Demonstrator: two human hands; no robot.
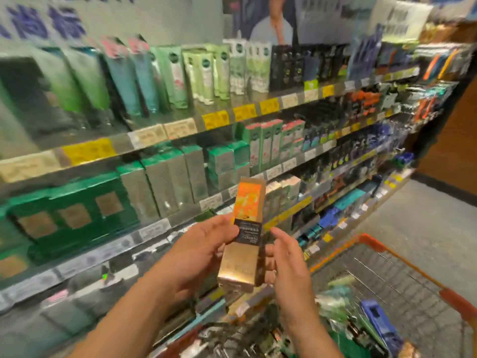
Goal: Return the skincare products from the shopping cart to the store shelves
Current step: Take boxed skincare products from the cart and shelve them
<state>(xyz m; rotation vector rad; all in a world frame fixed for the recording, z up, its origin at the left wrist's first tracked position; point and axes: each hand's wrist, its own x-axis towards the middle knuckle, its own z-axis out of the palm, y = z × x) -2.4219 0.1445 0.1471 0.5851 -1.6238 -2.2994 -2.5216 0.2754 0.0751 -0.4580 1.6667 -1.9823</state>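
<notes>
A tall gold box (pixel 245 236) with an orange top panel and a black label band stands upright in front of me, above the cart. My left hand (pixel 198 251) grips its left side, thumb across the front. My right hand (pixel 286 262) is beside its right edge, with fingers reaching behind the box and the others loosely spread. The wire shopping cart (pixel 402 259) with orange rim sits at lower right. It holds several products, among them a blue box (pixel 379 319) and green packs (pixel 333 303). The store shelves (pixel 180 130) run across the left and centre.
The shelves carry rows of green, teal and black boxed skincare products (pixel 160 184), with yellow and white price tags (pixel 216 118) on the edges. Grey floor (pixel 423 213) lies at the right, bounded by a brown wall (pixel 454 156). The view is motion-blurred.
</notes>
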